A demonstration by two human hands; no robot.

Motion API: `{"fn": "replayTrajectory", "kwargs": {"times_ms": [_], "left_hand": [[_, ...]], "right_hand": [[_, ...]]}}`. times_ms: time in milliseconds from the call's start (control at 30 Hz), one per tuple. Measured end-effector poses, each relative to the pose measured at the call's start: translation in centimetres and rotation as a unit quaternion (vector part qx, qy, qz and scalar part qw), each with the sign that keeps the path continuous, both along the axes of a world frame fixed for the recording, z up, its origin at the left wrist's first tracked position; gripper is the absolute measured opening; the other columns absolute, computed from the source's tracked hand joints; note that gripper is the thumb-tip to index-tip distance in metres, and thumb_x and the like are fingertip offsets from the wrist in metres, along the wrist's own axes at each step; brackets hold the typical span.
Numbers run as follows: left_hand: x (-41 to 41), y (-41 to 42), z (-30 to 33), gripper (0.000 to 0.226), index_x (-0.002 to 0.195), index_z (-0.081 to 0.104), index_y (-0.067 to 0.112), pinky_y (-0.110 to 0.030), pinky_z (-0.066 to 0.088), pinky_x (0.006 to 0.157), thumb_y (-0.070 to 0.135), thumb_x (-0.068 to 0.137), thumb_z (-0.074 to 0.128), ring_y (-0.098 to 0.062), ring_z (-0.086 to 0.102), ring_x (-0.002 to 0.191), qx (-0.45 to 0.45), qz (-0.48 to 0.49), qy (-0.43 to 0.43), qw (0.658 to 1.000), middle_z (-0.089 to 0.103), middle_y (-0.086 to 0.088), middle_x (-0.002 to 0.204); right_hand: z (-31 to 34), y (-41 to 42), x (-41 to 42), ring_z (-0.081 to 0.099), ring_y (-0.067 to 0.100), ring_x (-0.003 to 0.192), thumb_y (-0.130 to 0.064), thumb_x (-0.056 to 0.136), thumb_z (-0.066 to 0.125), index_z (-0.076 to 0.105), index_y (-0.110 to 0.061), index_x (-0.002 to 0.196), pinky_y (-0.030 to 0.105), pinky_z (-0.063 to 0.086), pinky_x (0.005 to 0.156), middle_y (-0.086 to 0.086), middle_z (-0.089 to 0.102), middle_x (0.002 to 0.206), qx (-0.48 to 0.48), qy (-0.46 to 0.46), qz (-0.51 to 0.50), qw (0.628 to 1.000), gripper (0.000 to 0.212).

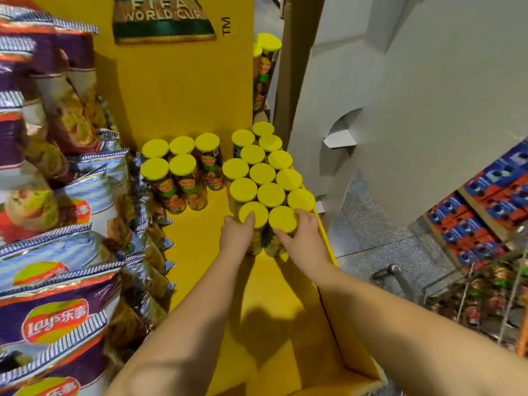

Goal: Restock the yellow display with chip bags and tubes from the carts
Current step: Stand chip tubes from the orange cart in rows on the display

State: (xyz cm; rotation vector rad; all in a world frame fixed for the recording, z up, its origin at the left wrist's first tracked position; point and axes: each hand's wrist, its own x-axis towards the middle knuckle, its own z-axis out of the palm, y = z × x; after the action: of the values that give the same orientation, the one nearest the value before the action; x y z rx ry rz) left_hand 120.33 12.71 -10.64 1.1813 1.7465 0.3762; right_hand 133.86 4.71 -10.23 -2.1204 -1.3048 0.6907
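Observation:
On the yellow display shelf (pixel 200 241) stand several chip tubes with yellow lids, packed in rows at the right side (pixel 263 172). My left hand (pixel 238 235) grips the front left tube (pixel 253 214) around its body. My right hand (pixel 303 234) grips the front right tube (pixel 283 219), with fingers curled round its side. Both tubes stand upright, touching the row behind. A smaller group of tubes (pixel 178 172) stands further left, against the back panel.
Purple and blue Lay's chip bags (pixel 57 252) hang in stacked rows on the left. A yellow back panel (pixel 183 81) with a FIFA World Cup print rises behind. A grey cardboard wall (pixel 400 110) stands right. A wire cart (pixel 485 295) and boxed goods (pixel 485 210) sit at far right.

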Motion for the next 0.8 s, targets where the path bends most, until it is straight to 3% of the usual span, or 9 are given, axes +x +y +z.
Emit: {"fn": "replayTrajectory", "kwargs": {"times_ms": [100, 167, 267, 333, 400, 533, 633, 700, 800], "left_hand": [[0.0, -0.8, -0.8, 0.076, 0.125, 0.042, 0.005, -0.036, 0.058, 0.063, 0.065, 0.082, 0.059, -0.039, 0.067, 0.089, -0.101, 0.094, -0.167, 0.976, 0.06, -0.022, 0.117], [-0.1, -1.1, -1.6, 0.093, 0.13, 0.045, 0.0, -0.035, 0.054, 0.044, 0.073, 0.073, 0.062, -0.047, 0.066, 0.094, -0.135, 0.115, -0.234, 0.956, 0.058, -0.031, 0.122], [0.0, -1.2, -1.6, 0.075, 0.129, 0.051, 0.003, -0.028, 0.051, 0.045, 0.062, 0.084, 0.06, -0.028, 0.066, 0.067, -0.103, 0.133, -0.254, 0.953, 0.067, -0.018, 0.094], [0.2, -1.2, -1.5, 0.055, 0.126, 0.054, 0.007, -0.026, 0.051, 0.055, 0.051, 0.093, 0.056, -0.019, 0.063, 0.069, -0.078, 0.136, -0.265, 0.951, 0.066, -0.009, 0.09], [0.2, -1.1, -1.7, 0.052, 0.128, 0.05, 0.008, -0.027, 0.051, 0.06, 0.048, 0.095, 0.055, -0.018, 0.063, 0.074, -0.066, 0.141, -0.273, 0.949, 0.066, -0.008, 0.097], [0.1, -1.8, -1.0, 0.046, 0.128, 0.044, 0.014, -0.025, 0.052, 0.064, 0.046, 0.097, 0.052, -0.015, 0.062, 0.083, -0.074, 0.143, -0.293, 0.942, 0.061, -0.008, 0.104], [0.0, -2.8, -0.7, 0.045, 0.117, 0.046, 0.014, -0.03, 0.051, 0.068, 0.053, 0.096, 0.049, -0.019, 0.062, 0.082, -0.057, 0.153, -0.281, 0.946, 0.062, -0.006, 0.099], [0.0, -3.3, -0.5, 0.048, 0.111, 0.049, 0.013, -0.037, 0.047, 0.072, 0.058, 0.093, 0.049, -0.027, 0.06, 0.088, -0.005, 0.173, -0.21, 0.962, 0.062, -0.013, 0.108], [1.0, -4.7, 2.5, 0.033, 0.106, 0.05, 0.016, -0.038, 0.045, 0.07, 0.047, 0.095, 0.052, -0.025, 0.057, 0.088, 0.121, 0.175, -0.161, 0.964, 0.055, -0.014, 0.115]], "right_hand": [[-0.8, -0.5, -0.5, 0.055, 0.018, 0.103, -0.042, 0.089, 0.066, 0.035, -0.015, 0.14, 0.033, 0.048, 0.087, 0.005, 0.043, 0.132, 0.006, 0.193, -0.149, 0.97, 0.066], [-1.3, -0.1, -0.7, 0.061, 0.022, 0.101, -0.047, 0.091, 0.061, 0.032, -0.017, 0.14, 0.037, 0.054, 0.087, 0.007, 0.054, 0.123, -0.06, 0.337, -0.196, 0.919, 0.065], [-1.4, 0.5, -0.6, 0.062, 0.019, 0.095, -0.049, 0.094, 0.055, 0.027, -0.021, 0.146, 0.037, 0.055, 0.088, 0.009, 0.058, 0.118, -0.11, 0.448, -0.195, 0.865, 0.065], [-1.6, 0.9, -0.3, 0.06, 0.018, 0.105, -0.043, 0.096, 0.056, 0.025, -0.016, 0.149, 0.031, 0.056, 0.084, 0.009, 0.057, 0.124, -0.096, 0.462, -0.195, 0.86, 0.067], [-1.7, 1.0, -0.3, 0.058, 0.018, 0.112, -0.04, 0.096, 0.056, 0.027, -0.014, 0.149, 0.027, 0.056, 0.081, 0.008, 0.055, 0.131, -0.086, 0.465, -0.195, 0.859, 0.066], [-1.9, 0.7, -0.2, 0.056, 0.018, 0.118, -0.045, 0.095, 0.055, 0.03, -0.017, 0.148, 0.032, 0.055, 0.087, 0.006, 0.054, 0.136, -0.098, 0.467, -0.185, 0.859, 0.065], [-1.7, -0.3, 0.5, 0.057, 0.018, 0.112, -0.049, 0.096, 0.051, 0.037, -0.02, 0.141, 0.038, 0.053, 0.093, 0.001, 0.055, 0.126, -0.116, 0.466, -0.178, 0.859, 0.055], [-1.0, -1.2, 1.4, 0.058, 0.014, 0.101, -0.047, 0.097, 0.05, 0.043, -0.021, 0.135, 0.038, 0.053, 0.094, -0.002, 0.057, 0.117, -0.117, 0.439, -0.154, 0.878, 0.046], [1.4, -3.3, 3.4, 0.06, 0.01, 0.092, -0.04, 0.1, 0.048, 0.053, -0.022, 0.118, 0.032, 0.051, 0.08, -0.004, 0.06, 0.105, -0.078, 0.403, -0.119, 0.904, 0.027]]}}
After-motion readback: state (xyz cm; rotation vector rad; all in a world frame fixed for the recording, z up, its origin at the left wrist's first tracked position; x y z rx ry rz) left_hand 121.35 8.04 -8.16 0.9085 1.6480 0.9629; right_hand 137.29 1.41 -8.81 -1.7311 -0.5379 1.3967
